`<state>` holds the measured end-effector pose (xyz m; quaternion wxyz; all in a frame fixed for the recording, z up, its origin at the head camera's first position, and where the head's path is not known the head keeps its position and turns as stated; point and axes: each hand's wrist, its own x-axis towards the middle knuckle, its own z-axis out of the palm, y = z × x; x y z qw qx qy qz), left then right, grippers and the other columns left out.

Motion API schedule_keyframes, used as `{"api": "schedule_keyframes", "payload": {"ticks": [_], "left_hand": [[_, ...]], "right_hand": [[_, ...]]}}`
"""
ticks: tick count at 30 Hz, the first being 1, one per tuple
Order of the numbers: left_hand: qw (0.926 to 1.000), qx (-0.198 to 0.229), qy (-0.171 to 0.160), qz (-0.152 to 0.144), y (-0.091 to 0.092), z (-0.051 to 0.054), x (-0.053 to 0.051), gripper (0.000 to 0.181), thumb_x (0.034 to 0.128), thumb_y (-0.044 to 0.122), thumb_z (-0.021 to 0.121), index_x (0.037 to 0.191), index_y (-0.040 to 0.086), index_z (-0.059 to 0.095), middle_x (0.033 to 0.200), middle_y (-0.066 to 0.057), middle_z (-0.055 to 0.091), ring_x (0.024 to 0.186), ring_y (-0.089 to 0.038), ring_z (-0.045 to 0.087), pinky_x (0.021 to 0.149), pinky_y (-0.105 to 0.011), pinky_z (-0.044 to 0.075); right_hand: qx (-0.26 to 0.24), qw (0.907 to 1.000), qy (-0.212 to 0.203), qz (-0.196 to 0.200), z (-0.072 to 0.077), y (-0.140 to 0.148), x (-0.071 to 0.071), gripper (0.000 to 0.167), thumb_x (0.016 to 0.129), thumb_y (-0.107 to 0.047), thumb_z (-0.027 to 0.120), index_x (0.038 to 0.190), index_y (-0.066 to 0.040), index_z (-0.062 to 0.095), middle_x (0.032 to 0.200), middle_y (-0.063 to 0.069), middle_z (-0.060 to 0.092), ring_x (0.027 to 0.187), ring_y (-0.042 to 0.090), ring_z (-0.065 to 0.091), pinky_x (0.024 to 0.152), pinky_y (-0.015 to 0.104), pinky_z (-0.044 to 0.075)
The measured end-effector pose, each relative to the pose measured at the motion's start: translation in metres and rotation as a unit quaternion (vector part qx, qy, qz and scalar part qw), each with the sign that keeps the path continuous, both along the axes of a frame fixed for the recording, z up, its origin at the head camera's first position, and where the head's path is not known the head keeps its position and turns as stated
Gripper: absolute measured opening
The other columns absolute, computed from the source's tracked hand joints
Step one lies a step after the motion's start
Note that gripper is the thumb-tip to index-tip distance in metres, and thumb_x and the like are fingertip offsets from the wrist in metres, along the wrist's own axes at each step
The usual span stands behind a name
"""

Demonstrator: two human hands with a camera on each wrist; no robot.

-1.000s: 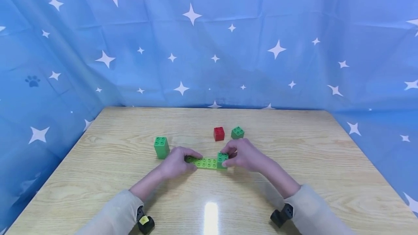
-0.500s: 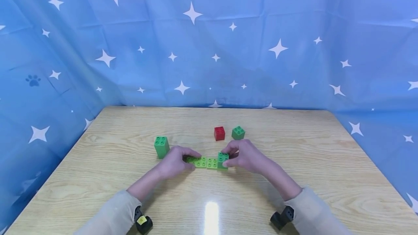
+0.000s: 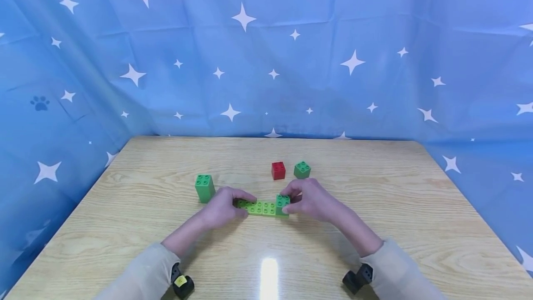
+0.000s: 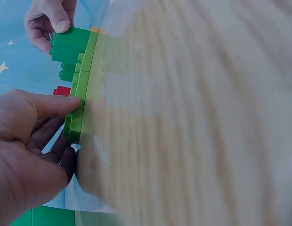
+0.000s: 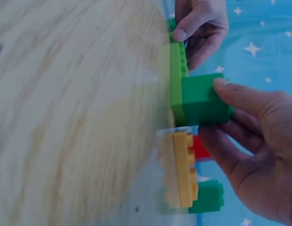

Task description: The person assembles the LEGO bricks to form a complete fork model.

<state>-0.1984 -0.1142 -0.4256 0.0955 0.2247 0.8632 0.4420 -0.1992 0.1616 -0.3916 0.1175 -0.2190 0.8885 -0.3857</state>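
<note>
A low row of light green building bricks (image 3: 268, 209) lies on the table, with a seam partway along. My left hand (image 3: 222, 208) pinches its left end between thumb and fingers. On the right end sits a taller green building brick (image 3: 281, 204), pressed flush on the studs in the right wrist view (image 5: 198, 101). My right hand (image 3: 310, 199) grips that green brick, thumb on the near side and fingers behind. In the left wrist view, the left thumb lies on the side of the light green row (image 4: 81, 96).
Behind the hands stand a red brick (image 3: 278, 170) and a small green brick (image 3: 302, 170). A tall green block (image 3: 205, 188) stands beyond the left hand. A yellow-orange brick (image 5: 182, 169) shows only in the wrist views. A blue star-patterned cloth (image 3: 266, 50) hangs behind the wooden table (image 3: 354, 161).
The left hand has shifted very slightly to the left while keeping its pinch. The right hand and the green brick stay almost where they were.
</note>
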Motion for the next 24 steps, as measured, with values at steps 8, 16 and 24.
{"api": "schedule_keyframes", "payload": {"ticks": [8, 16, 24], "left_hand": [[0.9998, 0.019, 0.006, 0.007, 0.001, -0.001, 0.001, 0.051, 0.0776, -0.010, 0.078, 0.127, 0.001, 0.070, 0.125, -0.011, 0.071, 0.125, -0.034, 0.060, 0.109, -0.051, 0.044], [0.9997, 0.004, 0.017, 0.017, -0.001, -0.004, 0.001, 0.049, 0.0764, -0.010, 0.079, 0.124, 0.001, 0.071, 0.121, -0.009, 0.072, 0.120, -0.032, 0.062, 0.104, -0.050, 0.048], [0.9996, -0.004, 0.014, 0.023, -0.003, -0.002, 0.001, 0.048, 0.0753, -0.007, 0.081, 0.122, 0.003, 0.072, 0.119, -0.008, 0.073, 0.114, -0.029, 0.064, 0.100, -0.047, 0.051]], "right_hand": [[0.021, 0.9995, 0.022, 0.011, 0.004, 0.000, 0.004, 0.033, 0.086, -0.008, 0.083, 0.117, -0.003, 0.072, 0.102, 0.000, 0.070, 0.094, 0.014, 0.067, 0.090, 0.041, 0.058], [0.007, 0.9996, 0.027, -0.010, 0.010, 0.004, 0.003, 0.055, 0.089, -0.026, 0.083, 0.135, -0.002, 0.064, 0.128, 0.013, 0.067, 0.118, 0.032, 0.064, 0.100, 0.050, 0.053], [-0.022, 0.9886, 0.140, -0.051, 0.019, 0.011, -0.031, 0.049, 0.091, -0.013, 0.079, 0.135, -0.001, 0.063, 0.131, 0.017, 0.067, 0.119, 0.037, 0.064, 0.100, 0.053, 0.052]]}}
